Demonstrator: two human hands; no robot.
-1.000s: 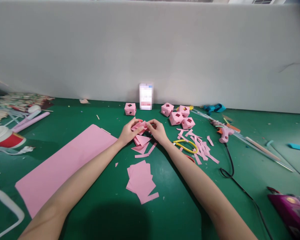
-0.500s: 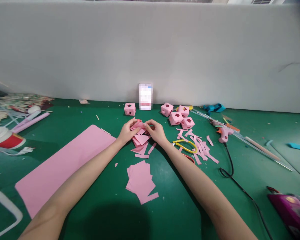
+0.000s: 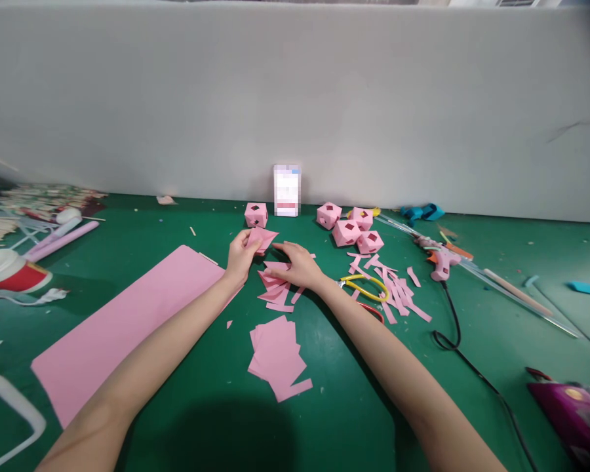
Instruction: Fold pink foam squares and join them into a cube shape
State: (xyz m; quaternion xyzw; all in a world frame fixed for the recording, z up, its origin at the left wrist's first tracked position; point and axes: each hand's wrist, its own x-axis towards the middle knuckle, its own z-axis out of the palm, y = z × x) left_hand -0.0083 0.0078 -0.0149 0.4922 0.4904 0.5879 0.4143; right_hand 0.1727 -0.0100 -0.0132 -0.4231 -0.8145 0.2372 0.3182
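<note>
My left hand (image 3: 240,256) is closed on a folded pink paper piece (image 3: 262,239) whose pointed corner sticks out to the right. Beside it, my right hand (image 3: 297,265) has its thumb and fingers apart, over a small pile of folded pink papers (image 3: 272,287); its thumb reaches onto the pile, and I see nothing gripped in it. Nearer to me lies a loose stack of pink paper squares (image 3: 276,354). Beyond my hands stands a pink paper block with cut-out openings (image 3: 256,215), and several similar pink paper blocks (image 3: 346,233) are grouped to the right.
A large pink sheet (image 3: 132,328) lies under my left forearm. Scissors with yellow and red handles (image 3: 366,288) and pink paper strips (image 3: 398,292) lie right. Farther right is a pink glue gun (image 3: 442,262) with a black cord. A phone (image 3: 287,190) leans against the grey wall; a lidded cup (image 3: 14,272) stands left.
My hands have come apart. The left moved slightly left and up with the folded paper, while the right let go and lowered toward the folded pile, its fingers spreading.
</note>
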